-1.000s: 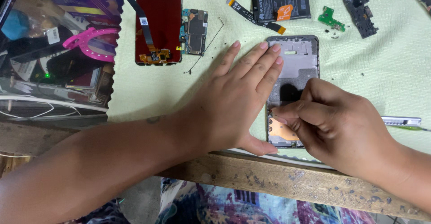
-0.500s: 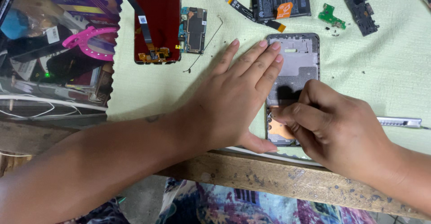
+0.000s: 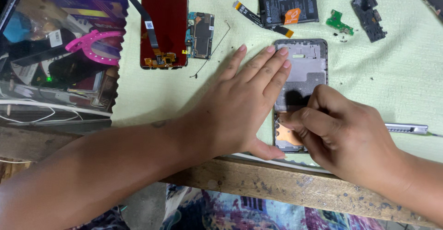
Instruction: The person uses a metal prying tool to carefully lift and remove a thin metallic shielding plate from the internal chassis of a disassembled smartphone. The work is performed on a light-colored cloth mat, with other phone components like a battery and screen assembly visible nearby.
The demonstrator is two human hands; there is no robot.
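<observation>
Little has shifted since the earlier frames: both hands stay on the phone frame [image 3: 302,80], with the right hand's fingertips having crept only slightly along its lower half. That grey frame lies face-open on the pale green mat [image 3: 392,82], close to the mat's near edge. The left hand [image 3: 244,105] lies flat with fingers spread, its fingertips pressing the frame's upper left side and its thumb braced at the frame's bottom edge. The right hand [image 3: 344,133] is curled, its fingers pressed together on the copper-coloured patch [image 3: 287,135] in the frame's lower part; whether they pinch anything I cannot tell. Beyond the frame's top edge lies a black battery [image 3: 288,1] with a flex cable [image 3: 258,17]. Left of the frame sit a small circuit board [image 3: 200,35] and a red display panel [image 3: 164,22]. Right of the frame, behind the right hand, a utility knife [image 3: 406,128] rests on the mat.
</observation>
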